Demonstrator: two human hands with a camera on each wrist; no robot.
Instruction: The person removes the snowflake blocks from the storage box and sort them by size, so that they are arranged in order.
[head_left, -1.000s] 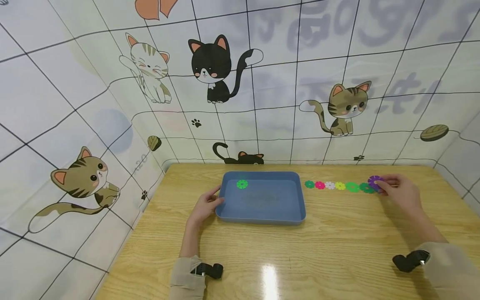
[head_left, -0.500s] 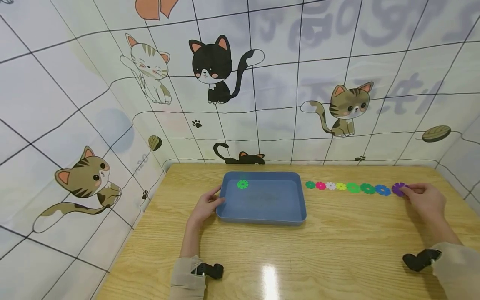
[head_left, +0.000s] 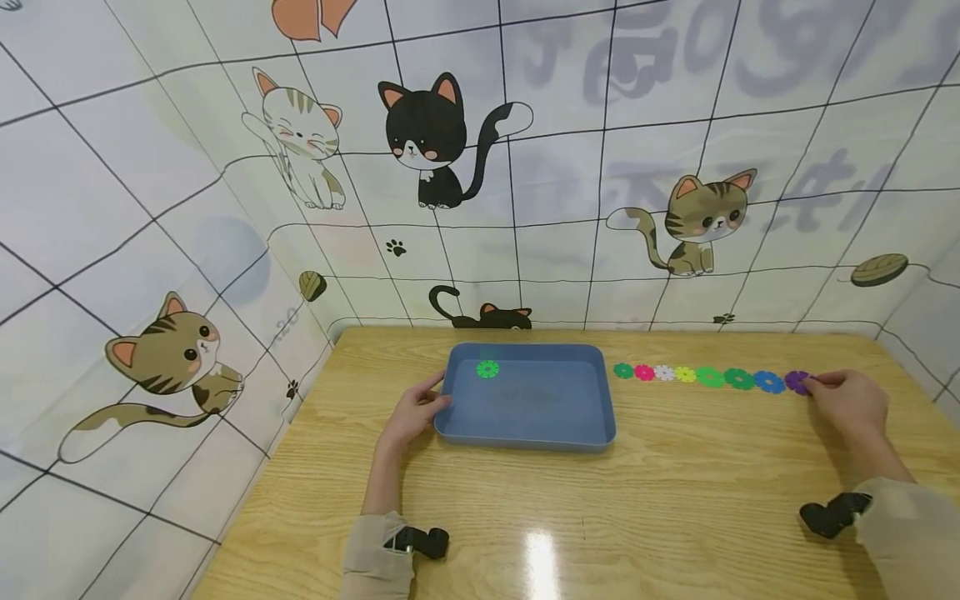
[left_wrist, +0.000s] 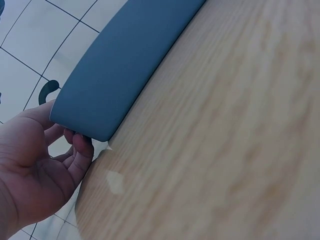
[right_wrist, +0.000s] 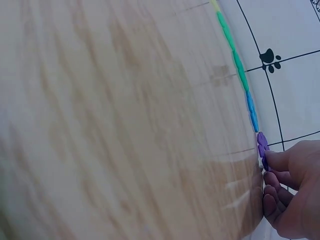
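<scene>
My right hand [head_left: 853, 403] pinches a purple snowflake disc [head_left: 795, 382] between thumb and fingers, at the right end of a row of discs. Right beside it lies a blue disc [head_left: 769, 382]; leftward follow a dark green [head_left: 739, 380], a light green [head_left: 709, 377], a yellow [head_left: 685, 375], a white, a pink and another green one. In the right wrist view the purple disc [right_wrist: 262, 142] is tilted slightly off the tabletop. My left hand [head_left: 408, 415] grips the left edge of a blue tray [head_left: 540, 412], thumb over the rim. One bright green disc [head_left: 488, 369] lies inside the tray.
The wooden table [head_left: 600, 517] backs onto a wall covering [head_left: 555, 250] with cartoon cats and grid lines, which also rises at the left and right. A dark wrist camera [head_left: 834, 515] is strapped at each cuff.
The right hand has moved right, the blue disc now showing in the row. The purple disc has come down beside it. My left hand stays at the tray.
</scene>
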